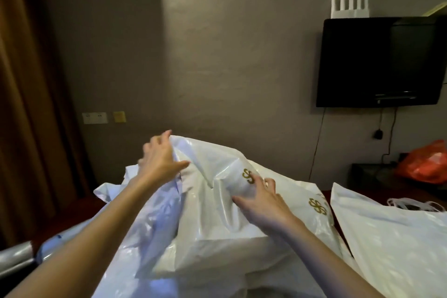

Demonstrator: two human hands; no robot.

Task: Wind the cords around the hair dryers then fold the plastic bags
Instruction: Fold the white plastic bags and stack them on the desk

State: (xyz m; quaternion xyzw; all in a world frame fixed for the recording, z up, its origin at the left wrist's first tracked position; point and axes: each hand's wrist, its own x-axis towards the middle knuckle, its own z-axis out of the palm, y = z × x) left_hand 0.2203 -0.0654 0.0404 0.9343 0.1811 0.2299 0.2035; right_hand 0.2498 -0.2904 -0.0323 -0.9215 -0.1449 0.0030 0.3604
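Left hand (160,156) raised at the far upper corner of the white plastic bag (212,215), fingers curled over the bag's top edge, thumb stretched out toward the right; slightly blurred. Right hand (262,197) lower and to the right, fingers bent and gripping a bunched fold of the same bag, right beside a gold logo (249,176) printed on it. Hands apart, bag stretched between them, lifted off the pile and heavily creased. Under it, more white bags: one with a second gold logo (318,206) showing just right of the right wrist, another flat white bag (391,237) further right, separate from the held one. Thin bluish-white bags (154,220) beneath the left forearm. Grey shiny plastic (14,257) at the lower left edge. White bag handles (413,203) lying behind the flat bag. Orange bag (425,164) on a dark stand at far right. Black TV (379,61) on the wall, white router (349,6) on top of it. Brown curtain (26,104) on the left. Wall sockets (94,117) low on the wall.
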